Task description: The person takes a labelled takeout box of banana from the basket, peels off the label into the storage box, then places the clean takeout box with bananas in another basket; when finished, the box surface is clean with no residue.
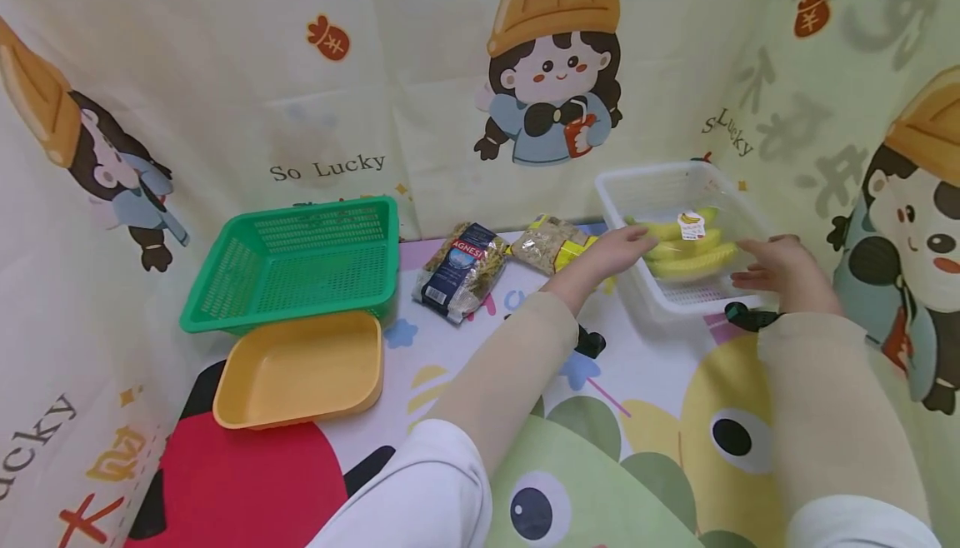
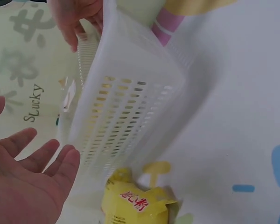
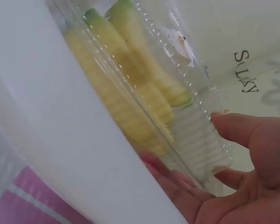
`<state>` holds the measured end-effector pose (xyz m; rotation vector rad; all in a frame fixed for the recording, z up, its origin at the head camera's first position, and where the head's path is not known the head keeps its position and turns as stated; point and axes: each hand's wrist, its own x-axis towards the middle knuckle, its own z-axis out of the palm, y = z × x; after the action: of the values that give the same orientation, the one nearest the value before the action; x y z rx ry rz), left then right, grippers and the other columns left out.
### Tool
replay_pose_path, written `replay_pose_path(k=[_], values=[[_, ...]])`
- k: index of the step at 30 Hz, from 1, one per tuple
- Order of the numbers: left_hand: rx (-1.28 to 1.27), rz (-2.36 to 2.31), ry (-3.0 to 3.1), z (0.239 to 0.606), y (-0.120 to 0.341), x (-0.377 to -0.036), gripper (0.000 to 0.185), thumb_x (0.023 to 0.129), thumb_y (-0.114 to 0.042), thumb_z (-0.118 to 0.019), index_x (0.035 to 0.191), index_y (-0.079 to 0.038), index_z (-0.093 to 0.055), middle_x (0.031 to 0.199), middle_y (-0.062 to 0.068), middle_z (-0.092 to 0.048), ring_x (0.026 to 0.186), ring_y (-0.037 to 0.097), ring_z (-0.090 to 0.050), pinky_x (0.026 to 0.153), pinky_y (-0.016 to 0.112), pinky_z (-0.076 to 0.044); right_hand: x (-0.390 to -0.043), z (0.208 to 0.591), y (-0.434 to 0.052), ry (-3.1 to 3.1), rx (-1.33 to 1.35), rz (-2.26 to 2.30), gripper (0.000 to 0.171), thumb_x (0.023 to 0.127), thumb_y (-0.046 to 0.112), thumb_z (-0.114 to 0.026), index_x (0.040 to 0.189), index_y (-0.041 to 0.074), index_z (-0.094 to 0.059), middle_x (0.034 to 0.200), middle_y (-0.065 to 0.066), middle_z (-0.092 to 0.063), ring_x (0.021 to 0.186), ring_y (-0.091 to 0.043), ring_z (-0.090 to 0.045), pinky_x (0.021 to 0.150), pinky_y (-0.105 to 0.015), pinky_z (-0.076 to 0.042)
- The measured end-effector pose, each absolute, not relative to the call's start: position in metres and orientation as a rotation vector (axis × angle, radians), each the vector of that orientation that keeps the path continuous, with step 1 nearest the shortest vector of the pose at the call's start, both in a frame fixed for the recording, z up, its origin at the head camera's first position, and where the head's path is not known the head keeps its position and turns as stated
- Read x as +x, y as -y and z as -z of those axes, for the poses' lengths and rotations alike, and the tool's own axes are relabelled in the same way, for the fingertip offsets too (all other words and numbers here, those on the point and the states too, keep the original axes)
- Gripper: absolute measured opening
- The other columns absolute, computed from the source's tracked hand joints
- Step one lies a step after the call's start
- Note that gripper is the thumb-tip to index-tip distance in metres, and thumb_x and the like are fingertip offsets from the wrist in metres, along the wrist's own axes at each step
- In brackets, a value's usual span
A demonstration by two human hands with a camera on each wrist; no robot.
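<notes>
A clear plastic box of bananas (image 1: 693,256) with a white label sits within the white basket (image 1: 660,308) at the right. My right hand (image 1: 783,269) reaches over the basket's right side and holds the box by its end. In the right wrist view, the thumb (image 3: 233,127) lies at the box's upper edge and the other fingers curl round its lower edge, partly behind the basket rim. At the basket's left rim is my left hand (image 1: 618,252), close to the box; the left wrist view shows its fingers (image 2: 42,154) spread and relaxed, with nothing between them.
An AGNESI pasta bag (image 1: 461,269) and a yellow-ended clear bag (image 1: 551,244) lie left of the white basket. Farther left stand a green basket (image 1: 288,315) and a shallow yellow-orange tray (image 1: 300,415). A printed cloth (image 1: 435,73) hangs behind.
</notes>
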<state>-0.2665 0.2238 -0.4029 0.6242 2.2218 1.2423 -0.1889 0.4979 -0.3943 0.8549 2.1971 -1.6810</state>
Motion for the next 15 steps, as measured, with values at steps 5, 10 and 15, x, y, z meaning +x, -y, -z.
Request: replay_pose_path(k=[5, 10, 15], values=[[0.58, -1.294, -2.217, 0.411, -0.226, -0.268, 0.053, 0.099, -0.054, -0.047, 0.148, -0.034, -0.044, 0.15, -0.014, -0.047, 0.14, 0.011, -0.043, 0.114, 0.033, -0.039, -0.2, 0.403, -0.496, -1.977, 1.102, 1.967, 0.101, 0.098, 0.039, -0.053, 0.15, 0.025, 0.033, 0.16, -0.025, 0.008, 0.075, -0.015, -0.069, 0.086, -0.031, -0.059], [0.574, -1.341, -2.221, 0.417, -0.227, -0.267, 0.051, 0.099, -0.053, -0.048, 0.146, -0.034, -0.047, 0.15, -0.012, -0.048, 0.14, 0.013, -0.044, 0.113, 0.036, -0.04, -0.207, 0.406, -0.496, -1.771, 1.222, 2.271, 0.097, 0.095, 0.029, -0.061, 0.151, 0.041, 0.018, 0.14, -0.005, -0.004, 0.075, -0.017, -0.058, 0.079, -0.029, -0.06], [0.559, -1.374, -2.233, 0.42, -0.226, -0.268, 0.05, 0.1, -0.049, -0.048, 0.147, -0.031, -0.047, 0.149, -0.009, -0.05, 0.138, 0.014, -0.047, 0.112, 0.034, -0.041, -0.204, 0.402, -0.498, -1.645, 1.223, 2.432, 0.058, 0.095, 0.024, -0.06, 0.138, 0.033, -0.021, 0.121, -0.005, -0.029, 0.073, -0.019, -0.058, 0.076, -0.032, -0.061]])
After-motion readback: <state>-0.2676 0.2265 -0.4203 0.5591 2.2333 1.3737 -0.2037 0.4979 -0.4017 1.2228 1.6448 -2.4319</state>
